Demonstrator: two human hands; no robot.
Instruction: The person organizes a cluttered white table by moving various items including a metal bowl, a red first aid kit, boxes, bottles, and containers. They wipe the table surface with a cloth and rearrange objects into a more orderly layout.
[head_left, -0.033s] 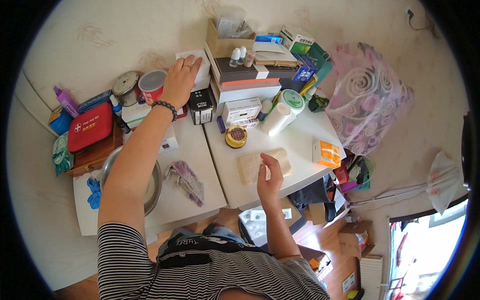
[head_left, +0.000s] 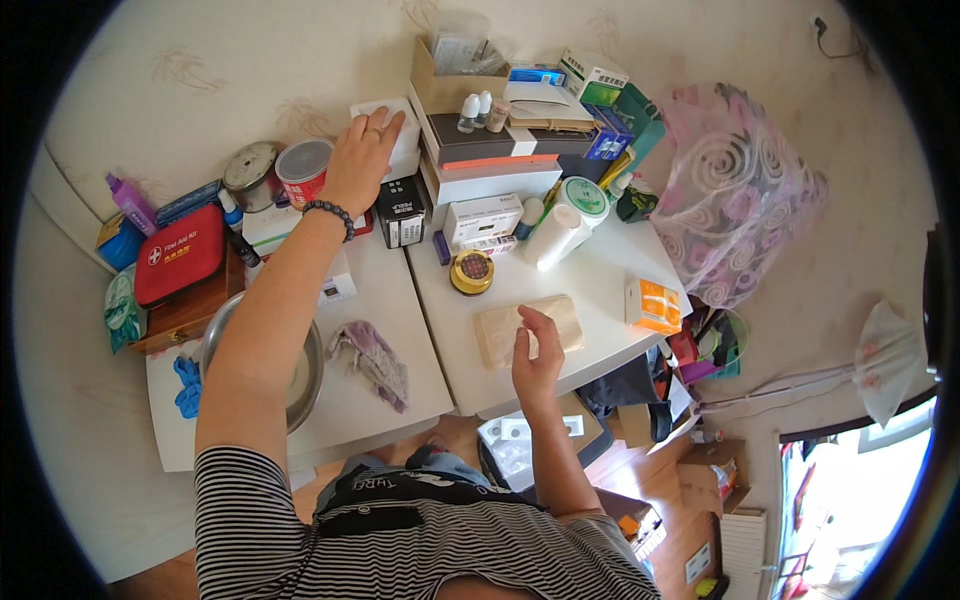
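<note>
My left hand reaches to the back of the table. Its slightly bent, spread fingers rest on a white box, whose left part they cover. Below that hand stands a black box, and beside the wrist is a red tub with a grey lid. A dark bead bracelet circles the wrist. My right hand is held over the near edge of a pale, flat soft pack, with thumb and fingers apart and nothing between them. Whether it touches the pack I cannot tell.
Under my left forearm sits a metal basin, beside a crumpled cloth. A red first-aid case lies at the far left. Stacked boxes rise at the back. An orange-and-white box stands near the right edge.
</note>
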